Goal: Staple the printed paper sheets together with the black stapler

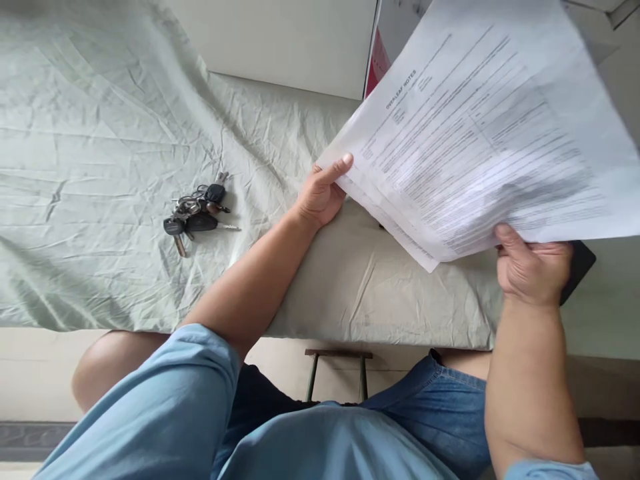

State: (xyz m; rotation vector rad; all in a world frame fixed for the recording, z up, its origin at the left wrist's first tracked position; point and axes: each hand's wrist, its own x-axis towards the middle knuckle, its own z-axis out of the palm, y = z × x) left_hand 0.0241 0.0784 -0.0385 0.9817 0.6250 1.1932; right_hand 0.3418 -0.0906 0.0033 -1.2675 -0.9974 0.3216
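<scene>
Printed paper sheets (465,140) are held up tilted over the table, with the heading "OVERLEAF NOTES" showing on the top one. My left hand (325,190) grips their left corner, thumb on top and fingers underneath. Along the lower right edge, my right hand (533,263) pinches the sheets in the same way. A second page edge sticks out below the top sheet. Behind my right hand, a black flat object (580,270) is partly hidden, and I cannot make out its kind.
A bunch of keys (197,210) lies on the wrinkled pale green cloth (100,147) to the left. At the back stands a white box-like panel (295,40), with a red and white item (379,60) beside it. Below the table edge is a small metal-legged stool (339,353).
</scene>
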